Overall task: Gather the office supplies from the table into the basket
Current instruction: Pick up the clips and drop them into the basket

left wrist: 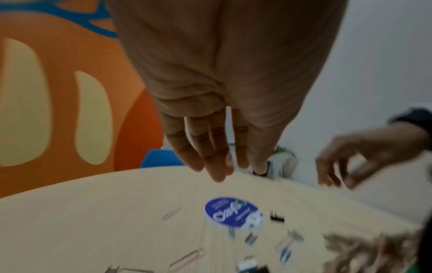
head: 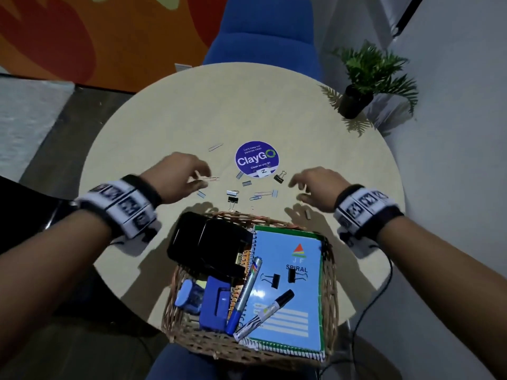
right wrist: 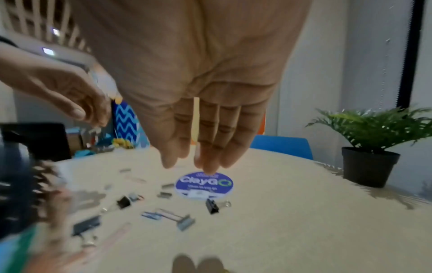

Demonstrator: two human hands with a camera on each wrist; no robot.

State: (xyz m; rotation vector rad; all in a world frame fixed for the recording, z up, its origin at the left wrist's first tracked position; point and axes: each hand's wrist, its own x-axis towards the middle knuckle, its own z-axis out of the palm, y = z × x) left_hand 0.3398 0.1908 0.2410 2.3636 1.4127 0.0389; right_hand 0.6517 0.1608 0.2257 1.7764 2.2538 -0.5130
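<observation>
Wicker basket at near table edge, overhanging it toward us, holding spiral notebook, two markers, blue stapler, black hole punch. Round table wide and bare toward far rim; potted fern at far right edge. We see left hand above copper paper clip, fingers relaxed, gripping nothing as far as blur allows. Right hand hovers, fingers loosely spread, near black binder clip. More clips and staple strips scattered between hands, beside ClayGo sticker.
</observation>
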